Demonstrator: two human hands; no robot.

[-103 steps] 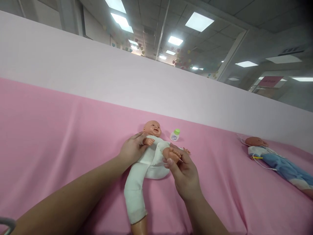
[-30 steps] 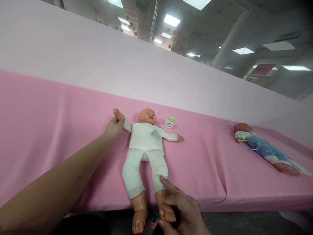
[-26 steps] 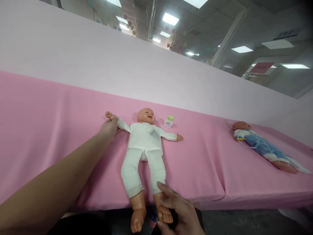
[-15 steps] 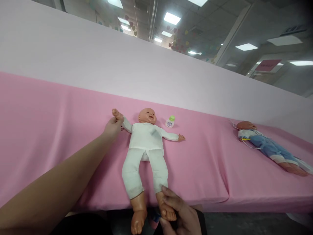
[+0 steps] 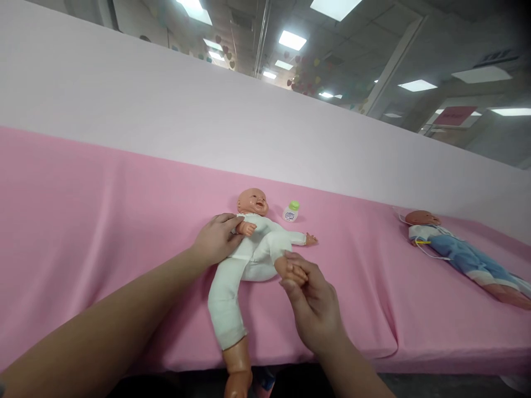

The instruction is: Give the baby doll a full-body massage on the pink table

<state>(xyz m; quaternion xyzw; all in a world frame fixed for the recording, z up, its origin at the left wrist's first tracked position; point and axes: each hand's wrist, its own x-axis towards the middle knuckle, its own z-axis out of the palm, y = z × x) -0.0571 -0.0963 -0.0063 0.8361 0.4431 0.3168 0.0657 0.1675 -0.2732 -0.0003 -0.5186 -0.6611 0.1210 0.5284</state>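
A baby doll in a white suit lies on its back on the pink-covered table, head towards the wall. My left hand holds the doll's near arm, folded across its chest. My right hand grips the doll's foot, with that leg bent up towards the belly. The doll's other leg lies straight, its bare foot over the table's front edge. Its far arm is stretched out to the right.
A small white bottle with a green cap stands just right of the doll's head. A second doll in blue clothes lies at the far right. A pale partition wall runs behind the table.
The doll's arm, stretched out to the left before, is now folded onto its chest. Its leg, straight at the table edge before, is now bent up by my right hand.
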